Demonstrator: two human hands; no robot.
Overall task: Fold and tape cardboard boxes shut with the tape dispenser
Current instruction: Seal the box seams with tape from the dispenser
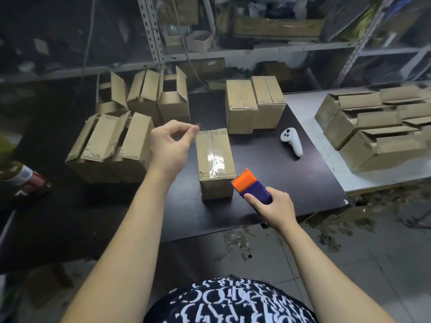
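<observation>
- Small brown cardboard box stands at centre frame on the black tabletop. Its top flaps are closed and a strip of clear glossy tape runs along the seam.
- Left hand hovers at the box's upper left corner. Thumb and forefinger tips are pressed together, the other fingers curled. Cannot tell whether a clear tape end sits in the pinch.
- Right hand is wrapped around the purple tape dispenser with the orange head. The orange end sits just beside the box's lower right corner; contact cannot be judged.
- Open-flapped brown cardboard boxes are grouped at left of frame, with more behind them.
- Two closed brown boxes stand above centre, touching each other.
- White handheld controller lies right of the taped box, apart from it.
- Rows of brown cartons sit on the white table surface at right of frame.
- Grey metal shelving runs across the top of frame.
</observation>
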